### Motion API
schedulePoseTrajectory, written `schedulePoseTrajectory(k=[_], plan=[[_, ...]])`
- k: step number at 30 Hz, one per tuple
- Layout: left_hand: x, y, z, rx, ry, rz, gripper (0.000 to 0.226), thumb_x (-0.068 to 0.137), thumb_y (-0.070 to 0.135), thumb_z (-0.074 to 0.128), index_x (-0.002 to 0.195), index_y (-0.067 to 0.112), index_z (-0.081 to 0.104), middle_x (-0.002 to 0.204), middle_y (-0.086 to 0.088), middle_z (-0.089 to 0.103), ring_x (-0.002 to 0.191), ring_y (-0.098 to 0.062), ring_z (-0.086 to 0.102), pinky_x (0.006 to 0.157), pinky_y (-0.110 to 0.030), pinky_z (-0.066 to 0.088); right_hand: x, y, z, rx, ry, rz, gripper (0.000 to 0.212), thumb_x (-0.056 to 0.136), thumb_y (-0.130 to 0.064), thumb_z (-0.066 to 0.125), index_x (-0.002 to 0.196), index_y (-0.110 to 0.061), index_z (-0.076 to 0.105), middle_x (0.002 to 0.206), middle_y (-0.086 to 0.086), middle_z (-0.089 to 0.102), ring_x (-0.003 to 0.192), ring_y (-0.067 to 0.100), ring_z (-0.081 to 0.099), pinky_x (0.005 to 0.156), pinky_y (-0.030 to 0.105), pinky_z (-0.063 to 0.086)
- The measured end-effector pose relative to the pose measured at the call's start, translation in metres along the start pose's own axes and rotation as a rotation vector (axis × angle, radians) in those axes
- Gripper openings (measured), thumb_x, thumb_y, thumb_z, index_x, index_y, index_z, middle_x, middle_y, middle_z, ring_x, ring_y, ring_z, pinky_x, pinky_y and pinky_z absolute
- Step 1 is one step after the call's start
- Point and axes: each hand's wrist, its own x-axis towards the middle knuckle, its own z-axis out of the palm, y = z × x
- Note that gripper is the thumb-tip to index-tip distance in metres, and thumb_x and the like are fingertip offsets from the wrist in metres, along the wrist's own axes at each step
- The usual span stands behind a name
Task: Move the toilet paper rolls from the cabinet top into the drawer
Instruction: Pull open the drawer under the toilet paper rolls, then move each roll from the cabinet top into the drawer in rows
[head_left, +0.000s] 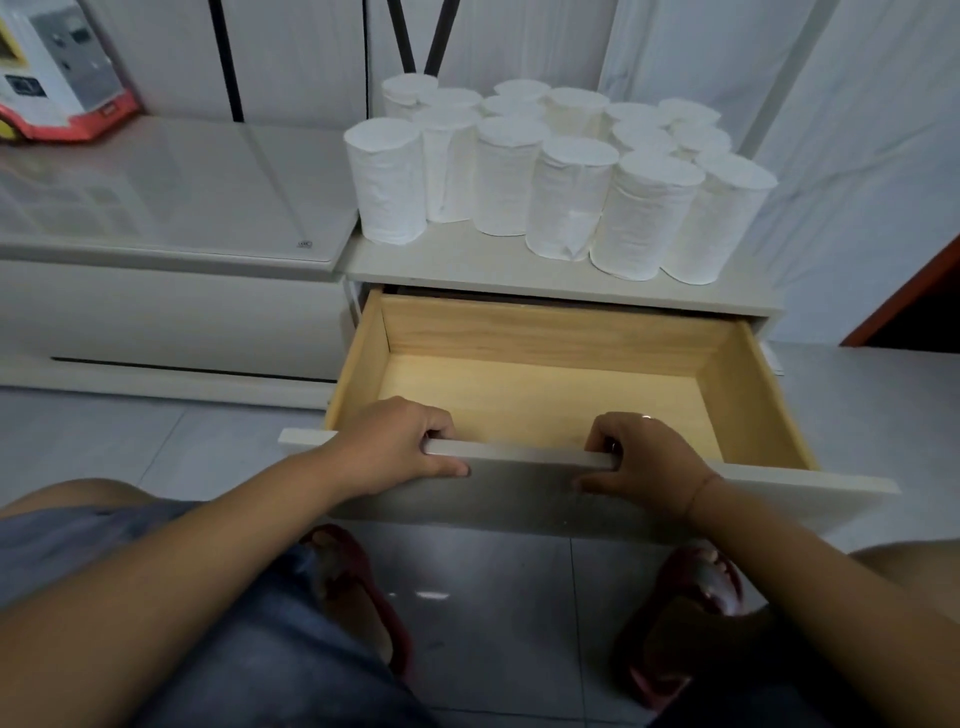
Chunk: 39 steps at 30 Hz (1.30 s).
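Toilet paper rolls (550, 176) are waiting while, nearest, the left hand (400, 447) and right hand (641, 457) are gripping the front edge of the open wooden drawer (545, 332); beyond, the rolls are standing upright, clustered across the cabinet top (457, 260).

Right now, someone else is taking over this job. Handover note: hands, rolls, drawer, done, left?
Left hand and right hand: both gripping the top edge of the drawer front, holding no roll.
Drawer: pulled open, nothing visible inside.
Toilet paper rolls: all standing upright, clustered on the cabinet top.
Done: drawer open.
Left: move every roll into the drawer.
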Motion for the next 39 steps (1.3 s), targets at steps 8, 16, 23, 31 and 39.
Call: schedulePoseTrajectory(k=[8, 16, 23, 31, 39], plan=[[-0.015, 0.011, -0.003, 0.019, -0.074, 0.009, 0.029, 0.069, 0.056, 0.073, 0.075, 0.029, 0.064, 0.072, 0.011, 0.065, 0.067, -0.005, 0.057, 0.060, -0.030, 0.045, -0.009, -0.005, -0.001, -0.018, -0.127, -0.028, 0.033, 0.071, -0.044, 0.075, 0.074, -0.028, 0.046, 0.077, -0.007, 0.051, 0.069, 0.013, 0.046, 0.061, 0.025, 0.038], [-0.009, 0.012, -0.013, -0.073, -0.173, 0.016, 0.038, 0.070, 0.066, 0.064, 0.079, 0.029, 0.068, 0.075, 0.012, 0.067, 0.071, -0.005, 0.060, 0.066, -0.031, 0.048, 0.005, -0.007, -0.008, 0.071, -0.221, -0.080, 0.032, 0.071, -0.054, 0.069, 0.076, -0.028, 0.051, 0.077, -0.009, 0.054, 0.068, 0.010, 0.049, 0.061, 0.022, 0.040], [0.034, -0.027, -0.052, -0.025, 0.277, -0.065, 0.054, 0.087, 0.059, 0.043, 0.129, 0.027, 0.053, 0.128, 0.008, 0.057, 0.111, -0.004, 0.049, 0.085, -0.020, 0.037, 0.098, -0.045, -0.017, 0.343, 0.064, -0.105, 0.056, 0.076, -0.049, 0.069, 0.123, -0.025, 0.050, 0.115, -0.007, 0.055, 0.101, 0.006, 0.054, 0.086, 0.022, 0.047], [0.069, -0.079, -0.037, 0.000, 0.418, -0.200, 0.067, 0.092, 0.052, 0.040, 0.148, 0.021, 0.021, 0.156, -0.003, 0.021, 0.143, -0.015, 0.013, 0.112, -0.028, 0.004, 0.251, -0.112, -0.043, 0.494, 0.412, -0.155, 0.090, 0.073, -0.046, 0.075, 0.144, -0.017, 0.028, 0.145, 0.006, 0.034, 0.135, 0.021, 0.032, 0.114, 0.040, 0.027], [0.089, -0.100, -0.011, 0.118, 0.327, -0.226, 0.087, 0.080, 0.076, 0.010, 0.149, 0.025, -0.007, 0.153, 0.011, -0.018, 0.135, 0.002, -0.025, 0.112, -0.025, -0.014, 0.341, -0.142, -0.030, 0.686, 0.536, -0.081, 0.103, 0.068, -0.041, 0.080, 0.147, -0.017, 0.018, 0.145, 0.008, 0.028, 0.137, 0.023, 0.029, 0.115, 0.045, 0.026]])
